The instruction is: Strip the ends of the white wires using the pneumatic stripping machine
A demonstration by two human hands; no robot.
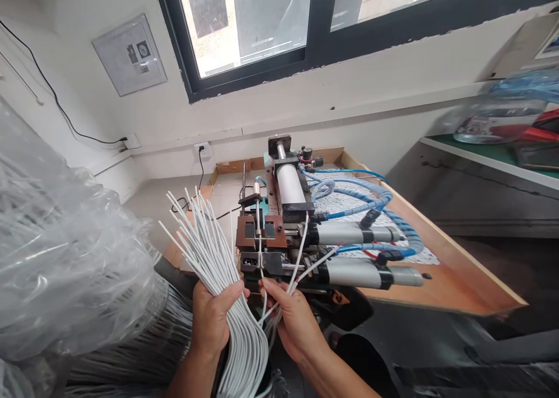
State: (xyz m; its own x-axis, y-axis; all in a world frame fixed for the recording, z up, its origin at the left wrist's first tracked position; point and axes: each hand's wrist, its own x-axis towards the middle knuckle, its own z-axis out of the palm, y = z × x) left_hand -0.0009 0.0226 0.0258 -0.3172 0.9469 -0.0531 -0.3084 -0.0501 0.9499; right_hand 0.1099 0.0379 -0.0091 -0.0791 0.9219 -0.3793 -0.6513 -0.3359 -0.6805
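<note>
My left hand (213, 313) is closed round a thick bundle of white cables (209, 241), whose cut ends fan out up and to the left. Just right of it, my right hand (290, 313) pinches one white cable and holds a few others, two of which stick out up and to the right with coloured tips. The pinched cable runs up into the jaws (261, 261) of a pneumatic machine (290, 185) in front of me. Below my hands the bundle curves downward out of view.
Silver air cylinders (353, 273) with blue hoses (384, 197) extend to the right. The machine stands on a wooden-edged table (463, 279) under a window. To the left, clear plastic (78, 258) covers more cables. A shelf (493, 156) juts out at the right.
</note>
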